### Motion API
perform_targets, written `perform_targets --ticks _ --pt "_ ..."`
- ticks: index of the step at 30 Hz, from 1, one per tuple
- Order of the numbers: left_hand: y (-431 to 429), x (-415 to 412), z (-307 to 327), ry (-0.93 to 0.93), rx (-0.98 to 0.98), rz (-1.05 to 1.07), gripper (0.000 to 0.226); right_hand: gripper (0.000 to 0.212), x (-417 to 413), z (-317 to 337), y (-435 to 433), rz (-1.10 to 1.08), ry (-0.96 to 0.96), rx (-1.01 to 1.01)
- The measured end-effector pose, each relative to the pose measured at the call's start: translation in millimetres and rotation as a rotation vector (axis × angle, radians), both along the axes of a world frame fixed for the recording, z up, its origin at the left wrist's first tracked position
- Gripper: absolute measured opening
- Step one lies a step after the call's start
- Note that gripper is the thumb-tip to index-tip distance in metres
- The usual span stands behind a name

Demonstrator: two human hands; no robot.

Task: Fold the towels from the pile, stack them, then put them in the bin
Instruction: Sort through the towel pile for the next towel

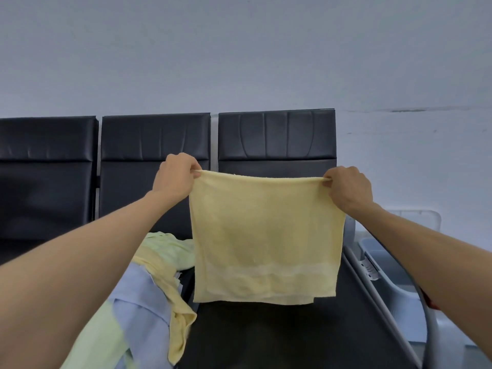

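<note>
**Yellow towel held up by its two top corners over the seat**

We see the left hand and the right hand raised at about the same height, well apart. Each pinches one top corner of the yellow towel between thumb and curled fingers. The top edge is drawn nearly straight between the two hands, and the cloth hangs flat below it, facing us. At the bottom edge a second layer shows just beneath the first, so the towel appears doubled. A paler woven band runs across it near the lower end. The towel hangs in front of the black seat; we cannot tell whether its hem touches the cushion.

On the left, the pile lies crumpled on the neighbouring seat. It holds a light green towel, a blue towel and another pale yellow towel draped over its edge. On the right, beyond a grey metal armrest and partly behind the right forearm, stands the grey-blue bin. Three black backrests stand behind, against a pale wall.
</note>
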State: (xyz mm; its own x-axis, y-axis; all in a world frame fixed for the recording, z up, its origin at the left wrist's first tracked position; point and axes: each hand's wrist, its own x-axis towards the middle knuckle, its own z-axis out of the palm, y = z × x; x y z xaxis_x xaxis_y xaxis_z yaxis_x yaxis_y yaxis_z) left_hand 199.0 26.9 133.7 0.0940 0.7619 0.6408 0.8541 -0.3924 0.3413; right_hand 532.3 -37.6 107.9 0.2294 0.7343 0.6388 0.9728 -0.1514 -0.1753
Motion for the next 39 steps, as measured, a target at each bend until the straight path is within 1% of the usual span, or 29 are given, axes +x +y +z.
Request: perform_targets --ticks 2,5,7,10,13,16,18,19,22,25,29,31,34,37,39 --pt "1 0 -2 0.046 -0.003 -0.011 0.016 0.028 3 -4 1 0.021 0.015 0.004" --pt "0 1 -5 0.121 0.002 -0.022 0.018 0.026 7 -3 -2 0.039 0.105 0.0" --pt "1 2 -6 0.163 0.012 -0.016 0.02 0.022 9 -2 -4 0.031 0.13 0.009" --pt "-1 4 -5 0.184 0.014 0.007 0.024 0.018 9 -4 -7 0.028 0.059 -0.022" --pt "-6 6 -3 0.193 0.015 0.033 0.026 0.024 5 -4 -16 -0.005 -0.028 -0.131" --pt "-10 6 0 0.192 0.027 0.044 0.023 0.032 4 0 -22 -0.046 -0.033 -0.195" --pt "-15 6 3 0.19 0.017 0.05 0.022 0.035 5 6 -26 -0.027 0.021 -0.161" --pt "-18 5 5 0.183 0.003 0.048 0.021 0.032 6 10 -29 -0.009 0.056 -0.14" --pt "-26 0 8 0.137 -0.076 -0.002 0.021 0.011 9 21 -41 0.05 0.188 -0.128" --pt "-40 -7 10 0.141 -0.111 -0.018 0.022 0.018 10 28 -58 0.083 0.261 -0.146" --pt "-57 -8 19 0.151 -0.086 -0.031 0.022 0.028 11 42 -80 0.092 0.278 -0.119" --pt "-60 -10 24 0.149 -0.07 -0.029 0.021 0.024 15 52 -85 0.1 0.278 -0.103" --pt "-61 -10 27 0.167 -0.057 -0.018 0.02 0.01 22 61 -84 0.112 0.253 -0.09" --pt "-60 -5 24 0.209 -0.063 0.008 0.02 0.022 28 58 -78 0.114 0.209 -0.09" --pt "-55 1 17 0.222 -0.091 0.03 0.021 0.018 32 50 -71 0.082 0.217 -0.105"
